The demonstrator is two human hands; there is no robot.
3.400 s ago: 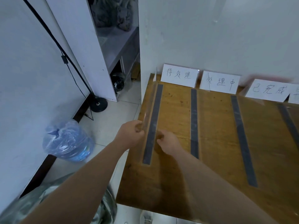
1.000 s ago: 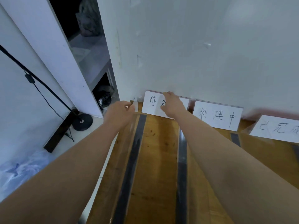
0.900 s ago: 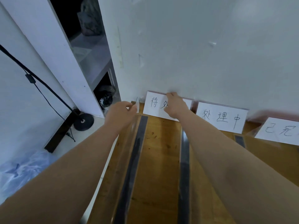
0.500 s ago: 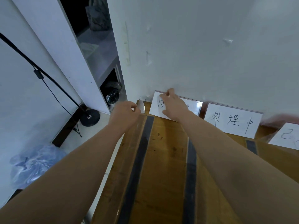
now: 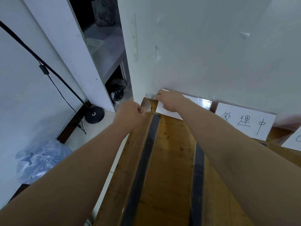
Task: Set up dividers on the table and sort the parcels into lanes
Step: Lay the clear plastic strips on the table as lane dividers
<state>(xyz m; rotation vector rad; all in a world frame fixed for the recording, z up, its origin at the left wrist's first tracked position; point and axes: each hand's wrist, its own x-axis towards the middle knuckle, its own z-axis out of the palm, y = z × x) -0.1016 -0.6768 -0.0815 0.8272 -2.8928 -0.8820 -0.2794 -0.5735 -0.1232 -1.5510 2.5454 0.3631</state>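
Left hand (image 5: 130,114) pinches far end of clear divider (image 5: 146,107), a thin glassy sheet running along dark tape strip (image 5: 147,150) near table (image 5: 172,160) left edge. Right hand (image 5: 170,100) lies over white label card (image 5: 164,111) corner, grip unclear. Step looks like divider setup; next move needs the sheet seated upright, straight on strip. Table is glossy wood, no parcels seen

Makeshift sorting room, wooden table (image 5: 172,160) against white wall (image 5: 203,46), handwritten lane signs (image 5: 244,123), water jug (image 5: 40,160) on tiled floor (image 5: 97,126)

Handwritten "处理中" on the middle white card (image 5: 244,122)
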